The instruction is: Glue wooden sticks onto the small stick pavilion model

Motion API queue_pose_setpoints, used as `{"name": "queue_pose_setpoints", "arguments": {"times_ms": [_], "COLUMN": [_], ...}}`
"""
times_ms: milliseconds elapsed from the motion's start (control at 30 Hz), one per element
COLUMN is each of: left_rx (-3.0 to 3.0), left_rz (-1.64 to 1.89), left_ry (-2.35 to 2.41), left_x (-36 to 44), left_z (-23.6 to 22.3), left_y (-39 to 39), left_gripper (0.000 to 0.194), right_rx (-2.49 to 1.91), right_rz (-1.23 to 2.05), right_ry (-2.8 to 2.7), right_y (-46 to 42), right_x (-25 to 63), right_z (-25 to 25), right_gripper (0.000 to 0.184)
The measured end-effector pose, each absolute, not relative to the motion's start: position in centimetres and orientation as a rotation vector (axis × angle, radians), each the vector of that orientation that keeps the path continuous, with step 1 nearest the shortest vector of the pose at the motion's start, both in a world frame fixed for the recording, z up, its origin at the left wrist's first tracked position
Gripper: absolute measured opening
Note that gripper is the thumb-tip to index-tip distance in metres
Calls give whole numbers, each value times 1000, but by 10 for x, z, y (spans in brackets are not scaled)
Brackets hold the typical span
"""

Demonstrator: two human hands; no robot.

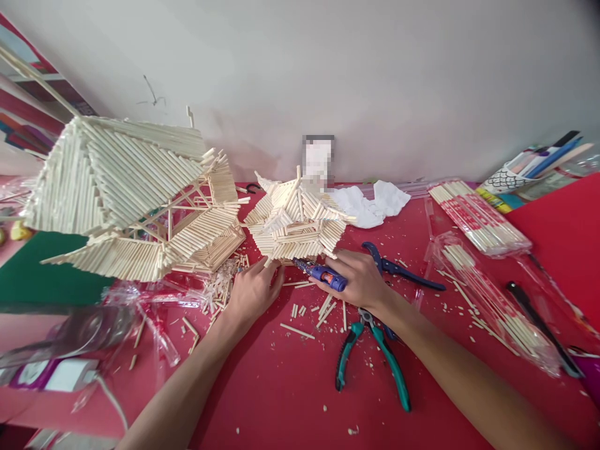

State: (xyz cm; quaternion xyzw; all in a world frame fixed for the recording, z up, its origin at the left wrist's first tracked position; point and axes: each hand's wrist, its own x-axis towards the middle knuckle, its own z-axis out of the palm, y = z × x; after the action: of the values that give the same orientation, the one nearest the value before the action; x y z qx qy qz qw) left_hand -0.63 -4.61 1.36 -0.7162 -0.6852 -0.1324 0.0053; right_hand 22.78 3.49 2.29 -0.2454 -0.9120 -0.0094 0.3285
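A small pavilion model (300, 236) built of light wooden sticks, with tiered roofs, stands on the red table in front of me. My left hand (253, 289) is closed at its lower left edge, fingertips partly hidden beneath the eave. My right hand (359, 275) is wrapped round a blue glue gun (329, 277), whose nozzle points left, under the front eave. Short cut sticks (325, 310) lie just below the hands. Green-handled pliers (366, 350) rest open near my right forearm, and a dark blue hand tool (405, 270) lies right of that hand.
A larger stick house (135, 187) stands at the left. Bundled chopsticks (480, 215) and an opened pack (497, 300) lie at the right, beside a black pen-like tool (544, 328). Crumpled white tissue (372, 203) sits behind. A white plug with a cable (72, 375) is lower left.
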Motion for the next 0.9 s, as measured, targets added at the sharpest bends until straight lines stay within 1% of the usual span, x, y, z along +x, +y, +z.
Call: {"name": "queue_pose_setpoints", "arguments": {"times_ms": [133, 400, 567, 733, 900], "left_rx": [-2251, -2244, -2246, -2249, -2248], "left_rz": [-420, -398, -411, -400, -433], "left_ry": [-2155, -2165, -2133, -2168, -2185], "left_x": [-6, -6, -7, -6, -6], "left_z": [13, 14, 13, 15, 16], "left_y": [-46, -45, -46, -46, -46], "left_gripper": [30, 31, 32, 30, 29], "right_rx": [-634, -658, -632, -638, -644], "right_rz": [0, 14, -7, 4, 4], "right_ry": [-2379, -2387, -2389, -2385, -2406], "right_y": [35, 35, 34, 35, 35], "right_x": [229, 229, 228, 230, 231], "right_z": [24, 22, 22, 23, 23], "right_gripper": [27, 26, 29, 26, 29]}}
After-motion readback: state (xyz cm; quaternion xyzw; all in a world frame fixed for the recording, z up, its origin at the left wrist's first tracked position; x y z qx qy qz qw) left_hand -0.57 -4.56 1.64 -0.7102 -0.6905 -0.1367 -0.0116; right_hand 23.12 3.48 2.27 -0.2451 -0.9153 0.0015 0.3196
